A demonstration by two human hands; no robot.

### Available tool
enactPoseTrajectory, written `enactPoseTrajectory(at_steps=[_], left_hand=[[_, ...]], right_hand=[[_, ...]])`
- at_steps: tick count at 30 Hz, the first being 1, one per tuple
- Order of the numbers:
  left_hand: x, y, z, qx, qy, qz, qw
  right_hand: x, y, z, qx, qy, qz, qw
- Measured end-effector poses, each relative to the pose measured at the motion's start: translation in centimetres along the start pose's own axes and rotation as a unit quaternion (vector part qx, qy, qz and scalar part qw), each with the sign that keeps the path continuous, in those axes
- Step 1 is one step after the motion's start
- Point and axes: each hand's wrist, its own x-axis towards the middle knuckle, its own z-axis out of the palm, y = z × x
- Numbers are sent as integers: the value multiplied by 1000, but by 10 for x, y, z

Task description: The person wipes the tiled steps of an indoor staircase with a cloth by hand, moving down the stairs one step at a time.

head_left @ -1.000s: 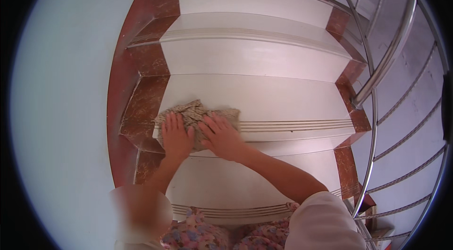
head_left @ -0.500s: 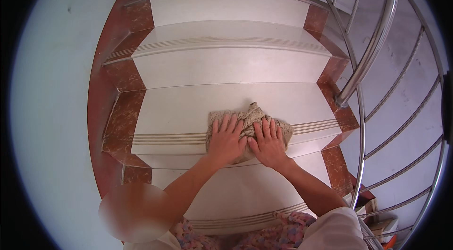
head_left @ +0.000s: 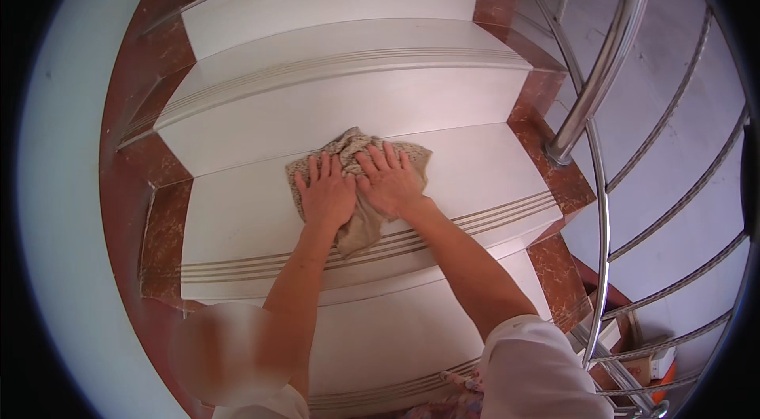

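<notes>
A crumpled beige cloth (head_left: 355, 144) lies on a white stair tread (head_left: 229, 213) with grooved strips along its front edge. My left hand (head_left: 325, 195) presses flat on the cloth's left part, fingers spread. My right hand (head_left: 389, 178) lies flat beside it on the cloth's right part, fingers spread too. Both forearms reach up from the lower edge. A tail of the cloth hangs out below my palms toward the grooves.
White steps with red-brown marble borders (head_left: 162, 233) climb away above. A shiny metal handrail (head_left: 609, 55) with thin balusters curves down the right side. A pale wall (head_left: 59, 182) bounds the left. Small boxes (head_left: 653, 364) lie below the railing at lower right.
Both hands have slid the cloth rightward across the tread, from its left end toward the middle, staying flat on it. The view has shifted with them.
</notes>
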Motion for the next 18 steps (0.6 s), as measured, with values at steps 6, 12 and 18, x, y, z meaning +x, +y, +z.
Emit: enactPoseTrajectory(at_steps=[6, 12, 18], left_hand=[[-1, 13, -23, -26, -20, 45, 998], [-16, 40, 9, 9, 12, -32, 999], [-49, 123, 37, -33, -7, 75, 997]], right_hand=[[-2, 3, -17, -28, -80, -9, 996], [-47, 32, -17, -34, -71, -31, 996], [-119, 110, -62, 10, -95, 37, 995]])
